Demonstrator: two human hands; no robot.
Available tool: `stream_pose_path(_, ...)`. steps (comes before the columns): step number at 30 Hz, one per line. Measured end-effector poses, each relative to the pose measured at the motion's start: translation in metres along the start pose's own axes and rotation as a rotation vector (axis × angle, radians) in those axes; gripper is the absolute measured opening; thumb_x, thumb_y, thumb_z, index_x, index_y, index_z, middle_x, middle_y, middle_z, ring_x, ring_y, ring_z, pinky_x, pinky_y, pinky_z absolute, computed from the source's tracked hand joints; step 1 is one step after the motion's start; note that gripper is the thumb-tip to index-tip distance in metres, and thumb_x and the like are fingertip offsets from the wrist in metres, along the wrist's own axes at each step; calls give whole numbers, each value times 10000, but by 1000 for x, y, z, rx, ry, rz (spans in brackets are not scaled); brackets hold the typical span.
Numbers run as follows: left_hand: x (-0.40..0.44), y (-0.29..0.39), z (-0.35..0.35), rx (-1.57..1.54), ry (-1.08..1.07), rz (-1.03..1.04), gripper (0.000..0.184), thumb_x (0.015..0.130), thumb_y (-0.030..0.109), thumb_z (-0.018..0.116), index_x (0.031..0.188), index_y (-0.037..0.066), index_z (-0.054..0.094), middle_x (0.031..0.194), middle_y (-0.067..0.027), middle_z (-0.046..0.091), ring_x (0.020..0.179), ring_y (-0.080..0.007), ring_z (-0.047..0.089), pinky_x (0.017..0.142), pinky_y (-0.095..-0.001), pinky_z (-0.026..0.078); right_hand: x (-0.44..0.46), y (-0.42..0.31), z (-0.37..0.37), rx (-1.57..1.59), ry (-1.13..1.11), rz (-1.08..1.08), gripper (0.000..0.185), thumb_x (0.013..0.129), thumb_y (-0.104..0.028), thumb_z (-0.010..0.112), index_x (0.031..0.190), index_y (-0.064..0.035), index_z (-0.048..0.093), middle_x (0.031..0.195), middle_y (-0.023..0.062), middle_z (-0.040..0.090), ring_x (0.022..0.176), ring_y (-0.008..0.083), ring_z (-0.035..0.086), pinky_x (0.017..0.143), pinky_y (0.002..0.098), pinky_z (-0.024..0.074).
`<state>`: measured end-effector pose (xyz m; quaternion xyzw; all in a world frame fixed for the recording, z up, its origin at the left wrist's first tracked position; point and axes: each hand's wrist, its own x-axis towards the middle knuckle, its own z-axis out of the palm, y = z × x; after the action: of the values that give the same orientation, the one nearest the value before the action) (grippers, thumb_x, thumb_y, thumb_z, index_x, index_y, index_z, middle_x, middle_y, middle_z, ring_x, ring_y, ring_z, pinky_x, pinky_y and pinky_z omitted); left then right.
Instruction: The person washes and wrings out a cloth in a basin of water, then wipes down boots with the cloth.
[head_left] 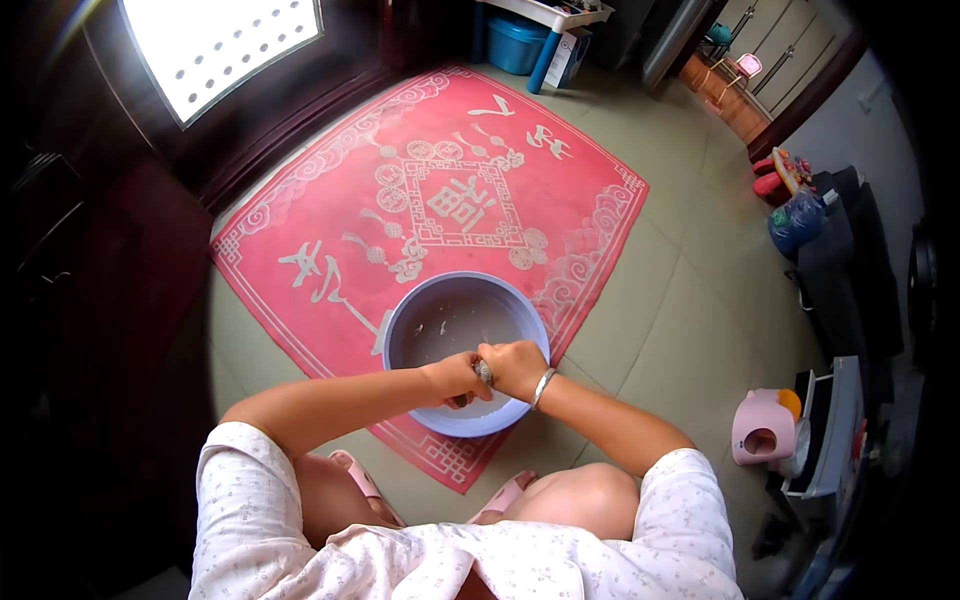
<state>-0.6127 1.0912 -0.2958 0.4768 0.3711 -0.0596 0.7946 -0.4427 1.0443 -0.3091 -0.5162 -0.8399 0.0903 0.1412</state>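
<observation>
Over the near side of a blue-purple basin (398,300), my two hands meet, both closed around a bunched dark-grey piece that looks like wet cloth (484,373). Most of the grey cloth is hidden inside my fists; a bit shows between them and another bit below my left hand (455,380). My right hand (515,368) presses against the left one, and a silver bangle circles that wrist. Cloudy greyish water (460,325) with a few pale flecks lies in the basin.
Under the basin lies a red mat (330,180) with pale patterns, on a tiled floor (640,330). My knees and pink slippers are close to the basin. To the right are a pink container (764,428) and a large water bottle (795,222). A blue tub (512,45) stands at the back.
</observation>
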Motion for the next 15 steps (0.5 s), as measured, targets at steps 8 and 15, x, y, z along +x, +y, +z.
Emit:
stream_pose_path(8,23,-22,-13,1014,320,270,439,805,122,636,1183,-23,465,913,-252,665,838,-411,666,715,-477,529,-5,-3,56,138,-232,424,191,823,-230,601,842,-57,680,748,212,682,711,380,680,659,476,548)
stream_pose_path(15,16,-2,-19,1311,276,299,438,800,124,651,1169,27,436,843,-222,641,682,-376,657,611,-470,519,-3,14,63,622,-247,421,248,720,-192,749,869,-21,650,737,157,670,628,289,650,599,390,510)
